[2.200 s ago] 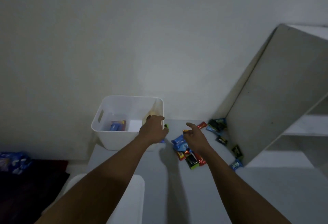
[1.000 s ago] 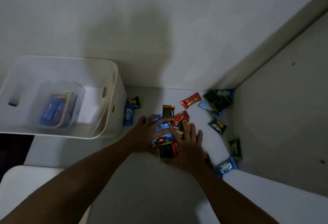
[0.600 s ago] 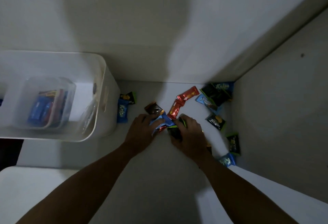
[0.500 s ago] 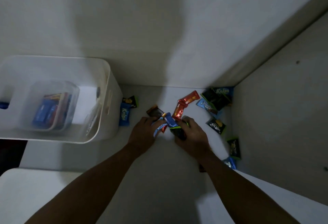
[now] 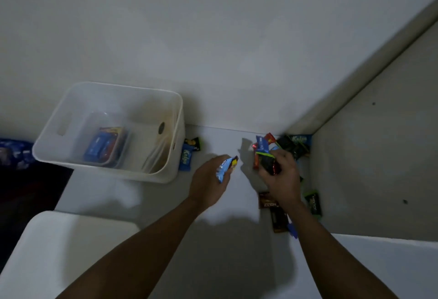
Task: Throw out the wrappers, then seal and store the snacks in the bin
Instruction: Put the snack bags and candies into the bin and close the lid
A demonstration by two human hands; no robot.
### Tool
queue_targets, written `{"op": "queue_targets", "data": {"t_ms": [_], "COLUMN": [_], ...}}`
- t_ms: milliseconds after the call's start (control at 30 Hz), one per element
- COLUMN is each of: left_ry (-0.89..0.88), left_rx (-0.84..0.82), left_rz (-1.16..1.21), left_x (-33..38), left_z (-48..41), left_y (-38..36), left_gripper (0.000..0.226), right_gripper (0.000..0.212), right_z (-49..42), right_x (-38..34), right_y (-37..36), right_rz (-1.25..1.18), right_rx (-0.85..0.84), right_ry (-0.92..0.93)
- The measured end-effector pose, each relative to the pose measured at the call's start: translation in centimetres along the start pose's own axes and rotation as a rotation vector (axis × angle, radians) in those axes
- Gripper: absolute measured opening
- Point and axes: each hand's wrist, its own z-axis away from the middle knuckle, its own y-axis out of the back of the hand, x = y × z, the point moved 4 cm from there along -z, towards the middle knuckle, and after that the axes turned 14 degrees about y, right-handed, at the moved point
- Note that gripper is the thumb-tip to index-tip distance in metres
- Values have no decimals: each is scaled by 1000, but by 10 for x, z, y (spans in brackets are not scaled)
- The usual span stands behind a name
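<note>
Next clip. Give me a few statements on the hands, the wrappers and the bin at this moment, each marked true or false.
1. The left hand holds a light blue wrapper. True.
2. The right hand is empty. False: it grips a bunch of wrappers.
3. The white bin holds a clear container with blue packets in it. True.
4. The blue Kalpe packet lies in the bin. False: it lies on the table, just outside the bin's wall.
5. Both hands are over the bin. False: both are above the table, beside the bin.
</note>
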Motion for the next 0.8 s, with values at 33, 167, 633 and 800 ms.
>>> {"op": "queue_targets", "data": {"t_ms": [33,167,633,800], "left_ry": [-24,-46,241,402], "left_rx": [30,166,460,373], "left_rz": [46,153,240,332], "left_x": [11,39,-37,-69], "left_z": [2,4,-15,-15], "left_y": [13,66,259,262], "left_gripper": [20,19,36,26], "right_gripper": [45,37,42,18], "right_z": [-8,-45,-103,-101], "right_x": [-8,-61,-287,-315], "right_y": [4,20,-87,-159], "right_rz": [0,14,-276,-535], "right_rx": [34,154,22,-154], "right_ry": [14,160,319,-53]}}
